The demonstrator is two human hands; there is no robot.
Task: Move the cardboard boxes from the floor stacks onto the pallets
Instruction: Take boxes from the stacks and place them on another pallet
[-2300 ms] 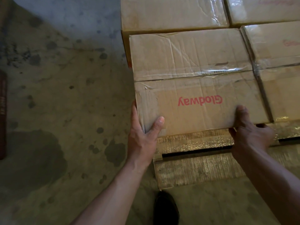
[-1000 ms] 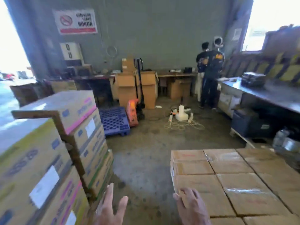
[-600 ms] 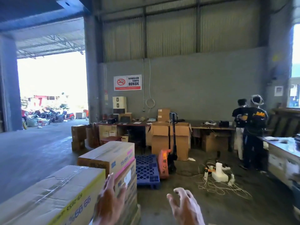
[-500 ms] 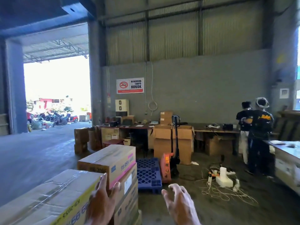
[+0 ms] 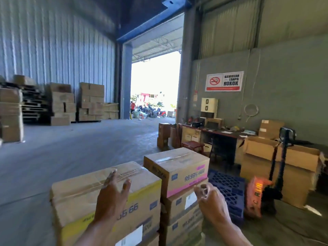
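Left hand [image 5: 112, 198] spread wide, right hand [image 5: 211, 201] loosely curled, both empty, at yellow-banded box [image 5: 79, 192]. Risk: an uneven grip could tip it off the stack.

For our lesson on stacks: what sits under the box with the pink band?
Under the pink-banded box sits a second cardboard box with a white label, and a third box below that. What the stack rests on cannot be seen; the frame edge cuts it off.

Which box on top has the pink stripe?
The farther top box, on the right beside the blue pallet, has the pink stripe. The nearer top box, by the left hand, has a yellow stripe instead.
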